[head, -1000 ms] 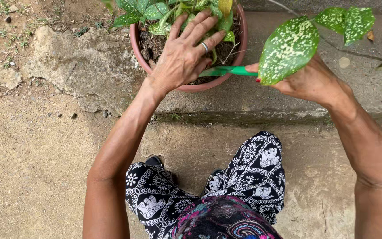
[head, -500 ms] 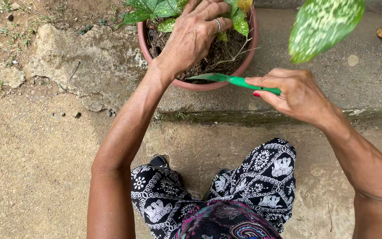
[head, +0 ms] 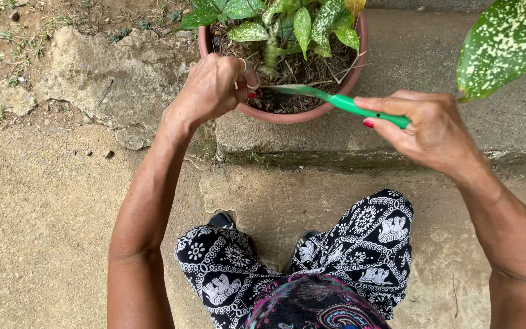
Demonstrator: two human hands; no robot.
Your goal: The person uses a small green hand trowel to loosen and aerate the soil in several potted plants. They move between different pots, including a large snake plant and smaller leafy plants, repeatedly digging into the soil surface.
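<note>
Working the green trowel [head: 342,102] into the soil of the pink pot [head: 287,114] on the concrete step [head: 433,55], the right hand [head: 424,125] pinches its handle; the left hand [head: 214,88] curls closed over the pot's rim. Shallow strokes clear of the stems seem wise. Leaves [head: 302,24] crowd above; open room lies right.

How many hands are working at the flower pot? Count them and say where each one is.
2. The left hand grips the near rim of the flower pot. The right hand is right of the pot, holding a green trowel whose blade reaches into the soil.
</note>
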